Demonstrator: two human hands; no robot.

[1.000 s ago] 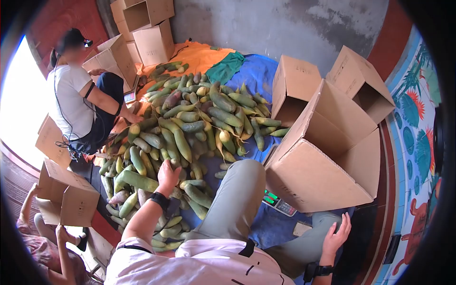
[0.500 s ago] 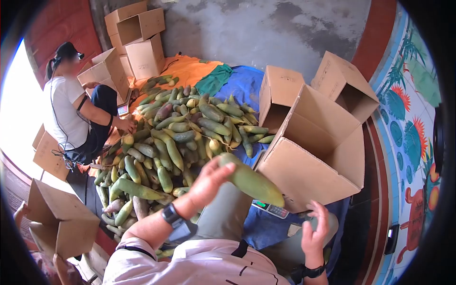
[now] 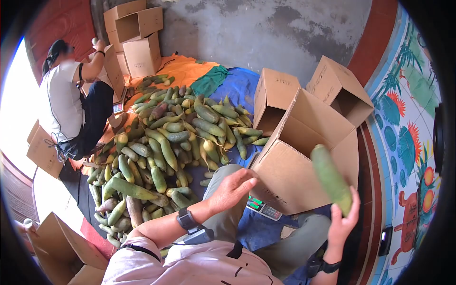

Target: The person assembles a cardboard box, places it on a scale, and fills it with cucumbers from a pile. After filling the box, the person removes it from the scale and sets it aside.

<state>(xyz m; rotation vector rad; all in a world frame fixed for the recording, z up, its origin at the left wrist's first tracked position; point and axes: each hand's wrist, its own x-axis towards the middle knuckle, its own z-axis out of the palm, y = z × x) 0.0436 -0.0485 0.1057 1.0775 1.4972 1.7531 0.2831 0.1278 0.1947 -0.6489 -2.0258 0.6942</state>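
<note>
My right hand (image 3: 343, 217) grips the lower end of a long green radish (image 3: 331, 179), which stands tilted in front of the right side of an open cardboard box (image 3: 289, 175). My left hand (image 3: 232, 190) holds nothing; its fingers are apart, over my knee and left of the box. Under the box's near edge a scale (image 3: 263, 208) with a green lit display shows in part. A large heap of green radishes (image 3: 159, 152) lies to the left of my knees.
Two more boxes (image 3: 280, 90) (image 3: 339, 90) stand behind the open one. At the left a co-worker (image 3: 64, 97) squats by a box, one hand raised with a radish. Another person's hand (image 3: 28, 227) shows beside a box (image 3: 66, 251) at bottom left. Boxes (image 3: 137, 28) are stacked by the wall.
The radish has passed from my left hand to my right and is now more upright. My right hand has risen rightward. The co-worker's hand has lifted from the heap.
</note>
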